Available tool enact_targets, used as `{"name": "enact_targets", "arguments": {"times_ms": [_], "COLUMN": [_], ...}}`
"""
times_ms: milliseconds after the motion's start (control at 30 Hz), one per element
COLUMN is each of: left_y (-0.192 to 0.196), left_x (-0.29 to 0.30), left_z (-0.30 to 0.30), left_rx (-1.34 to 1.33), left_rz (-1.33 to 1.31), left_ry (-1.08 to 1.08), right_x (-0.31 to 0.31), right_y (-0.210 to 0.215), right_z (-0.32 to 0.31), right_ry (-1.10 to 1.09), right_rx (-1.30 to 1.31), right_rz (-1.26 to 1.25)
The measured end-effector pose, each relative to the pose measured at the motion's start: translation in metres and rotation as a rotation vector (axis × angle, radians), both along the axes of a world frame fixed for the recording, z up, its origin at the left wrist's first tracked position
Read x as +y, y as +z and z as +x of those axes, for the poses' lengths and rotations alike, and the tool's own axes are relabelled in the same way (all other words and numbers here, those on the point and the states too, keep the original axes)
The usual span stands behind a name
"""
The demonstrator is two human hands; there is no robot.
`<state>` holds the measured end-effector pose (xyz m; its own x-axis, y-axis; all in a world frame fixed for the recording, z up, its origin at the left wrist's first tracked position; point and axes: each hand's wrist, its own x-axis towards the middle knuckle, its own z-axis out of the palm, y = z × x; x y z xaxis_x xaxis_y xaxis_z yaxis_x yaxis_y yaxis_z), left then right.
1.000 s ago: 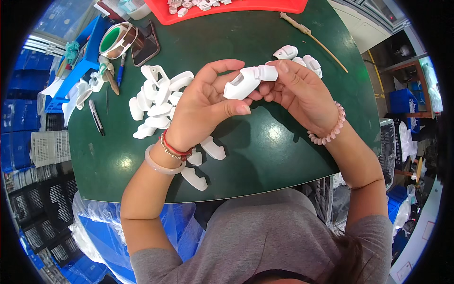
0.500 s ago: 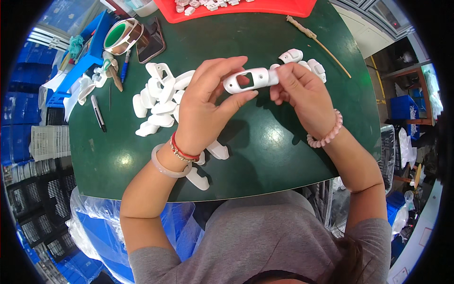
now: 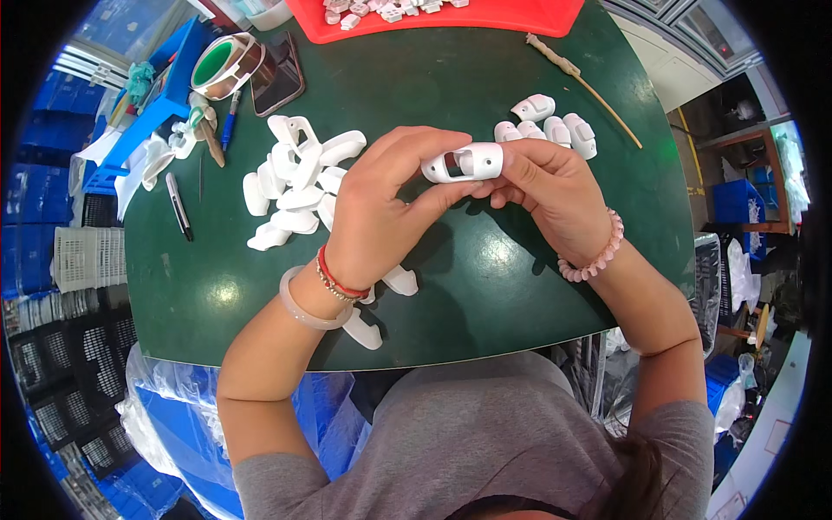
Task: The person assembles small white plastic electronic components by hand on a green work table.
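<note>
Dark green tabletop [image 3: 520,299] with a curved near edge fills a cluttered workroom, and a person in a grey T-shirt [image 3: 468,416] sits against it. Nearest on the table, two loose white plastic shells [image 3: 362,330] lie beside the left wrist, which wears a pale bangle [image 3: 293,305]; a pink beaded bracelet [image 3: 598,262] circles the right wrist. Above the middle of the table, both hands grip one white plastic housing [image 3: 494,153], held sideways with its opening and small screw hole facing up. The left hand [image 3: 374,199] pinches its left end, thumb below and fingers above; the right hand [image 3: 562,189] has its thumb and bent fingers closed around the right end. Left of the hands is a heap of white curved shells [image 3: 300,198], with a grey marker [image 3: 178,204] farther left. Just beyond the right hand, several similar white housings [image 3: 580,134] sit in a cluster. Farther back are a blue pen [image 3: 230,123], a smartphone [image 3: 281,78], a thin stick with a wrapped end [image 3: 608,106] and, at the far edge, a red tray [image 3: 442,32] of small pale parts [image 3: 395,10].
</note>
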<state>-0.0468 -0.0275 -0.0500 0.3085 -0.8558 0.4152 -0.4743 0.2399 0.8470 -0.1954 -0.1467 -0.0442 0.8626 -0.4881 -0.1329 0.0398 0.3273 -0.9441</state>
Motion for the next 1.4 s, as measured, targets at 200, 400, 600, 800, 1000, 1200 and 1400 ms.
{"name": "enact_targets", "arguments": {"times_ms": [200,400,600,800,1000,1200,1400], "left_y": [0.001,0.0,0.0,0.005,0.002,0.007,0.002], "left_x": [-0.001,0.0,0.001,-0.003,-0.003,0.002,0.001], "left_z": [-0.003,0.0,0.002,-0.001,0.0,0.0,0.009], "left_rx": [-0.035,-0.029,-0.088,-0.173,-0.091,0.468,0.717], "left_rz": [-0.035,-0.051,-0.028,-0.072,-0.076,0.092,0.202], "left_ry": [0.008,0.017,-0.011,0.064,0.054,-0.106,-0.228], "right_x": [0.004,0.001,0.004,0.002,0.006,0.007,0.006], "right_y": [0.0,0.005,-0.001,-0.005,-0.005,-0.003,-0.001], "right_z": [-0.001,-0.001,-0.002,-0.002,0.0,0.001,0.002], "right_ry": [-0.003,0.047,0.025,-0.017,-0.008,-0.077,-0.067], "right_rx": [0.003,-0.008,-0.044,-0.068,-0.042,-0.101,-0.101], "right_rz": [0.03,0.074,0.063,0.004,-0.053,-0.011,0.012]}}
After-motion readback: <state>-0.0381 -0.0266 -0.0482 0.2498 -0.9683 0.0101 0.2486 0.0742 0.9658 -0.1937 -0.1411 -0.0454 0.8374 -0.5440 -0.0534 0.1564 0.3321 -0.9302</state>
